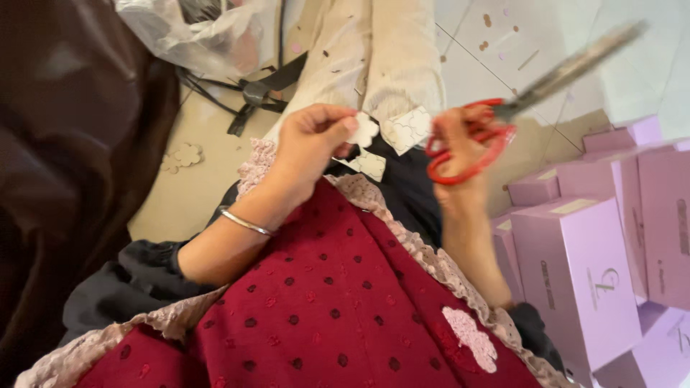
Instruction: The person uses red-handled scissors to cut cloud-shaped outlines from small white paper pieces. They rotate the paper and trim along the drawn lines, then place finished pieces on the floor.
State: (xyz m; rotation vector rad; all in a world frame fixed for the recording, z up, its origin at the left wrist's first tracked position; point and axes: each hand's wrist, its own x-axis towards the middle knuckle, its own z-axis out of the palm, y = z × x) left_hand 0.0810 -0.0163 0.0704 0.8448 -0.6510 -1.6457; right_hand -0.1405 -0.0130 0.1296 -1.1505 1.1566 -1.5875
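Note:
My left hand (310, 140) pinches a small white flower-shaped cutout (364, 131) between thumb and fingers. A silver bangle sits on that wrist. My right hand (454, 147) grips red-handled scissors (496, 133) whose blurred metal blades point up to the right. Between the hands hang two more white card pieces with drawn cloud outlines (407, 129), one lower (368, 164); what holds them I cannot tell. Below my arms lies a red dotted cloth with pink lace trim (338, 302).
Several lilac boxes (575, 273) are stacked at the right. A cream garment (374, 57) lies ahead on the floor, with black straps (255, 93) and a clear plastic bag (194, 29) at upper left. A beige flower cutout (183, 156) rests on cardboard. Dark fabric fills the left.

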